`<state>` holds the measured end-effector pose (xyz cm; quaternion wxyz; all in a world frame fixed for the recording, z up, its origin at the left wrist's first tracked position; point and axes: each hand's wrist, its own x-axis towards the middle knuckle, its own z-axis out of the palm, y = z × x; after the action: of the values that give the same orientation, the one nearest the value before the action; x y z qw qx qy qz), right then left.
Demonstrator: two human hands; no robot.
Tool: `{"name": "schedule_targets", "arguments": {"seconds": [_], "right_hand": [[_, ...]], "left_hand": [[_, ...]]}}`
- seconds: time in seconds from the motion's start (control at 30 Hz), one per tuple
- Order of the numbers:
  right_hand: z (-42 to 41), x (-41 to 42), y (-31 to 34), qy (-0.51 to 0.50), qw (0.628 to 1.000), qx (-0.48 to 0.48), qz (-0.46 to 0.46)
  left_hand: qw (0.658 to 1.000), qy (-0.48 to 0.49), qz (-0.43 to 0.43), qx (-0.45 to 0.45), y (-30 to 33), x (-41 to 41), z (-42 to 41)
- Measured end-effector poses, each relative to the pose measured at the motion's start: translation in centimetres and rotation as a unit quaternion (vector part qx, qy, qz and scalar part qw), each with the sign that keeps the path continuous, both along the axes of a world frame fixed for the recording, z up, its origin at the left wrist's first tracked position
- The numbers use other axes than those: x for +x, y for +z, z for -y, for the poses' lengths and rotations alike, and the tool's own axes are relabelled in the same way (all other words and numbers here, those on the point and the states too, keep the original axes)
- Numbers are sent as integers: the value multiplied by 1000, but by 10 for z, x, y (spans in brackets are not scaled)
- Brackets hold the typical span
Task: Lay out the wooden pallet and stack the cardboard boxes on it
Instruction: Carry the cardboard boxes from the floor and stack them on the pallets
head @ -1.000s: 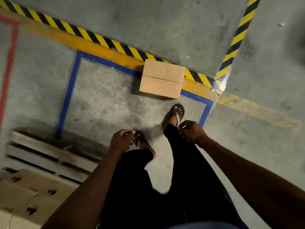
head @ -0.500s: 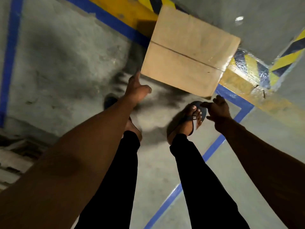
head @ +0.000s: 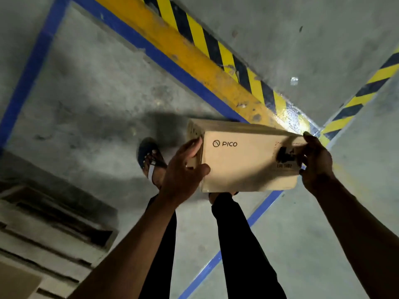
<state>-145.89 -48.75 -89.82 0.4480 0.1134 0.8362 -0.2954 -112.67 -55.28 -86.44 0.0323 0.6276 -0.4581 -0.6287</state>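
Note:
A tan cardboard box (head: 248, 160) printed "PICO" is held off the concrete floor in front of my legs. My left hand (head: 183, 171) grips its left end, fingers wrapped around the corner. My right hand (head: 316, 162) clasps its right end beside a dark label. The wooden pallet (head: 49, 229) lies on the floor at the lower left, slats showing. Another cardboard box (head: 15, 281) sits on the pallet at the bottom left corner, mostly cut off.
Blue floor tape (head: 28, 70) outlines a bay on the concrete. A yellow line with black-and-yellow hazard stripes (head: 216, 50) runs diagonally behind it. My sandalled foot (head: 151, 160) stands just left of the box; my black trouser legs fill the lower middle.
The box lay on the floor by the hazard stripe with both hands reaching for it. Now both hands hold it up, turned so the printed side faces me.

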Motion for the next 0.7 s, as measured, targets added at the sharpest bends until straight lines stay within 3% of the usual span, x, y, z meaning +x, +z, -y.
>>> {"name": "schedule_targets", "arguments": {"seconds": [0.17, 0.3, 0.53, 0.7], "right_hand": [[7, 19, -27, 40, 998, 43, 16], [-4, 25, -54, 37, 995, 69, 67], [11, 40, -55, 66, 990, 109, 54], [29, 63, -10, 178, 981, 79, 5]], "left_hand": [[999, 11, -37, 31, 12, 2, -27], [999, -41, -22, -18, 15, -3, -42], [996, -73, 11, -49, 9, -11, -27], [996, 76, 11, 39, 9, -8, 24]]}}
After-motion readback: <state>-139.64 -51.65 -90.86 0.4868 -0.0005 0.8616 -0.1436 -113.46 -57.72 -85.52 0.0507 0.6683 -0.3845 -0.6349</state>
